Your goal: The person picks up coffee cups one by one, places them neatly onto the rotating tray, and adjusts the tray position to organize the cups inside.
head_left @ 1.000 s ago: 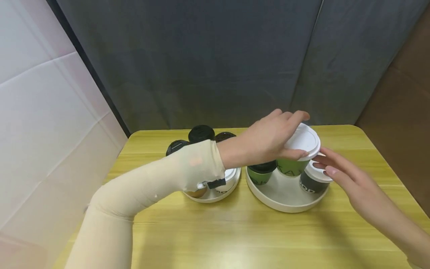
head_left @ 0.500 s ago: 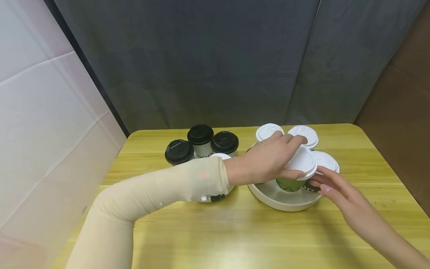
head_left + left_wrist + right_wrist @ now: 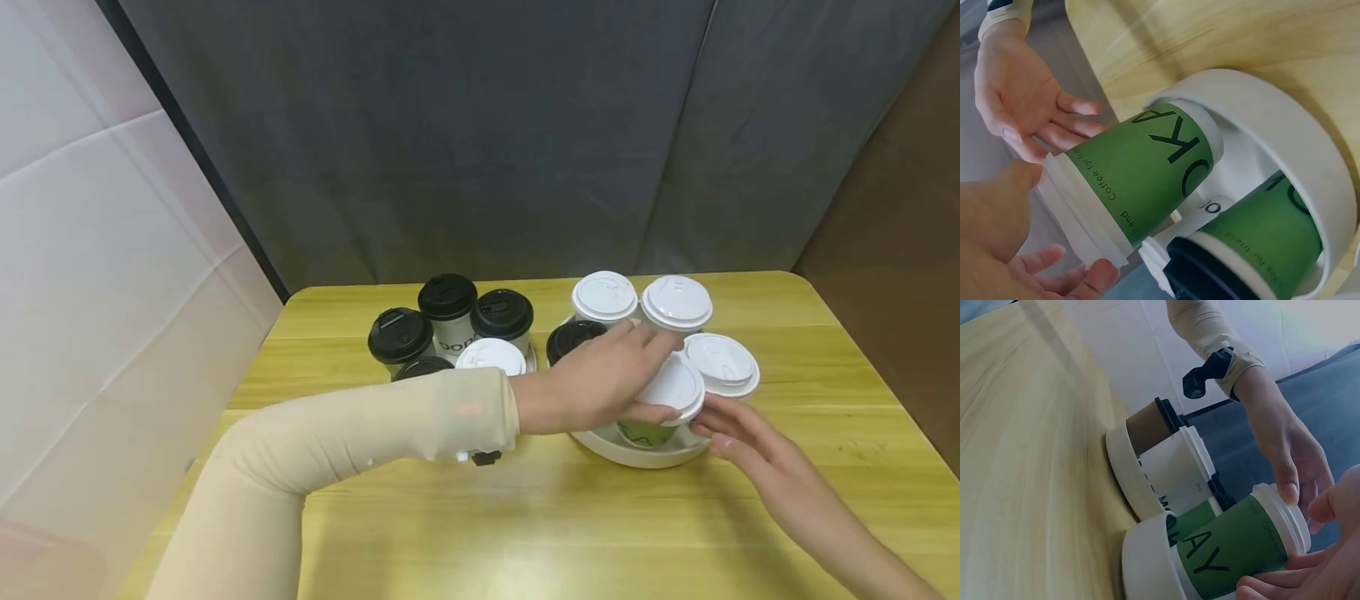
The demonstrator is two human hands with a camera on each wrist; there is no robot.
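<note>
A green paper coffee cup [image 3: 1141,169] with a white lid and dark lettering is held by my left hand [image 3: 603,375], whose thumb and fingers grip the lid's edge. In the head view it overlaps the front part of the right round tray [image 3: 637,457]; the left wrist view puts its base within the tray's rim, slightly tilted. My right hand [image 3: 757,450] is at the cup's right side, fingers extended and fingertips at the lid edge. Beside the held cup stands another green cup [image 3: 1260,234] with a black lid.
White-lidded cups [image 3: 603,296] stand at the back and right of the same tray. To the left, a second round tray [image 3: 1129,469] bears several cups with black lids [image 3: 401,335] and a white-lidded cup [image 3: 491,357]. A grey curtain [image 3: 450,142] hangs behind the wooden table [image 3: 420,517].
My left hand has lowered the green cup toward the front of the right tray, uncovering white-lidded cups behind it. My right hand has moved down alongside, staying near the lid.
</note>
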